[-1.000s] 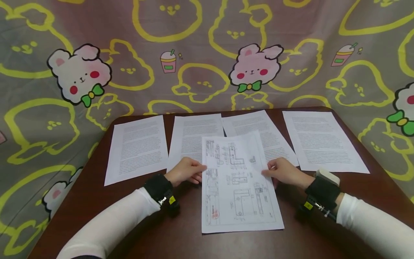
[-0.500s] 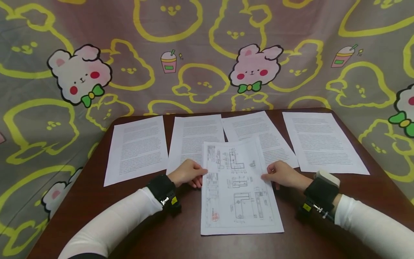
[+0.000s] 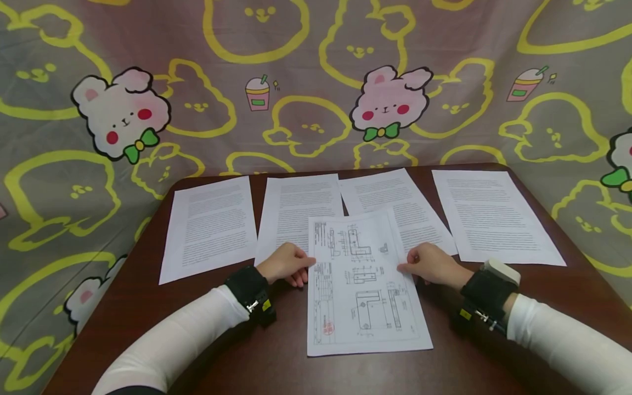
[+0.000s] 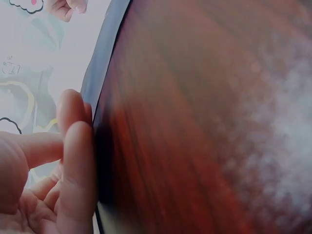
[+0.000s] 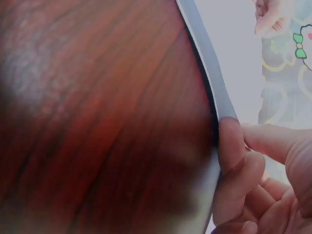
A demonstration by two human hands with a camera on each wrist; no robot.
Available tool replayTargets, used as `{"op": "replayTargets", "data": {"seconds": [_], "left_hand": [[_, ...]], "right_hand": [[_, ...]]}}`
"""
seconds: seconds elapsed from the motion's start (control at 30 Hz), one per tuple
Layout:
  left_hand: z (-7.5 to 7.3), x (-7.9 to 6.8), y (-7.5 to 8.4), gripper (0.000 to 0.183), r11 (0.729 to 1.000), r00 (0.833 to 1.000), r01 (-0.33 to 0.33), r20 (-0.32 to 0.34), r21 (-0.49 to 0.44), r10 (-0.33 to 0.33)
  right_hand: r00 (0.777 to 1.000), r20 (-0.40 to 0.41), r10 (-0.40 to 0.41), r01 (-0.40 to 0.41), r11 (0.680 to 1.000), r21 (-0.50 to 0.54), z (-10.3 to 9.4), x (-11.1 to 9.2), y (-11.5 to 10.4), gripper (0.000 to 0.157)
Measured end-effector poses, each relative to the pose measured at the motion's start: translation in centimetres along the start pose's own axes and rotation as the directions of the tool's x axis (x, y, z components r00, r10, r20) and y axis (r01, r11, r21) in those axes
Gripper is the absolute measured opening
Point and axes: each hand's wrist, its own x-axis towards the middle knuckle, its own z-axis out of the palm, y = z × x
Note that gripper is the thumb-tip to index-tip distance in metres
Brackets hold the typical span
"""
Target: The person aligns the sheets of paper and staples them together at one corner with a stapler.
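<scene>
Between the two hands is a white sheet of paper (image 3: 340,307) printed with a technical drawing of L-shaped parts and a small red stamp. My left hand (image 3: 288,264) pinches its left edge, thumb on top and fingers beneath. At the opposite edge, my right hand (image 3: 430,264) pinches the sheet in the same manner. The sheet's far part overlaps two text pages in the head view. In the left wrist view, curled fingers (image 4: 78,165) meet the paper's edge close over the table. The right wrist view likewise has fingers (image 5: 231,146) at the sheet's edge.
Four text pages lie along the back of the dark wooden table (image 3: 237,356): a far-left page (image 3: 207,230), a middle-left page (image 3: 301,203), a middle-right page (image 3: 380,189) and a far-right page (image 3: 494,214). A patterned curtain (image 3: 306,66) hangs behind.
The drawing sheet's far edge has come down slightly toward the person, and both hands have shifted a little nearer with it. The text pages have stayed put.
</scene>
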Motion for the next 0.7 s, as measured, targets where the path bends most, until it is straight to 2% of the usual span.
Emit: {"op": "replayTargets", "data": {"seconds": [0.2,0.37,0.7], "left_hand": [[0.19,0.37,-0.17,0.020,0.999,1.000,0.005,-0.027,0.042,-0.003],[0.44,0.43,0.02,0.020,0.994,1.000,-0.007,-0.024,0.107,0.010],[0.19,0.48,0.50,0.024,0.981,0.999,-0.013,-0.027,0.192,0.018]], "right_hand": [[1.000,0.006,0.027,-0.026,0.999,-0.024,0.31,0.09,0.21,0.023],[0.999,0.012,0.051,-0.050,0.998,-0.027,0.49,-0.07,0.22,0.023],[0.999,0.000,0.034,-0.034,0.998,-0.047,0.38,0.06,0.54,0.026]]}}
